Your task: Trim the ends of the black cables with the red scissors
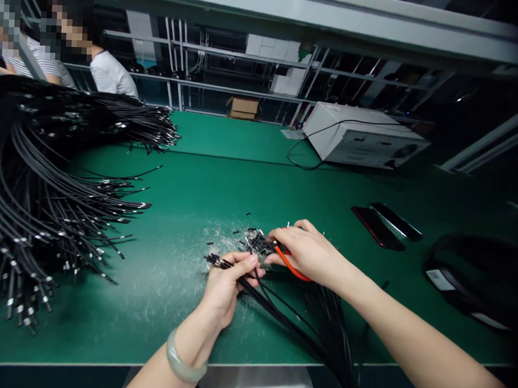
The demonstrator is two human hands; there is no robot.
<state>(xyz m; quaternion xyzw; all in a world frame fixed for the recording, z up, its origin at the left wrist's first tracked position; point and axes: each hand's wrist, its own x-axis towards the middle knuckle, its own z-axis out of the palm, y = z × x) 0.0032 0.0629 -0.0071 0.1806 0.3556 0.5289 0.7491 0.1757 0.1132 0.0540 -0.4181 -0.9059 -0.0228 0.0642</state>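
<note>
The left hand [224, 287], thumb uppermost, pinches black cables [280, 317] near their ends; holding those tips steady and separated should help the orange-handled hand tool [288, 265] gripped in the right hand [308, 250], knuckles up. Both nearly meet over short black pieces [257, 241] — the cables trail across the green worktop [150, 326] past its near edge.

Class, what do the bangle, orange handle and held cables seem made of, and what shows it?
Bangle: perhaps polished stone or glass; pale green, glossy.
Orange handle: probably plastic or rubber; bright, smooth colour.
Held cables: likely plastic-sheathed; black, bending, faintly shiny.
</note>
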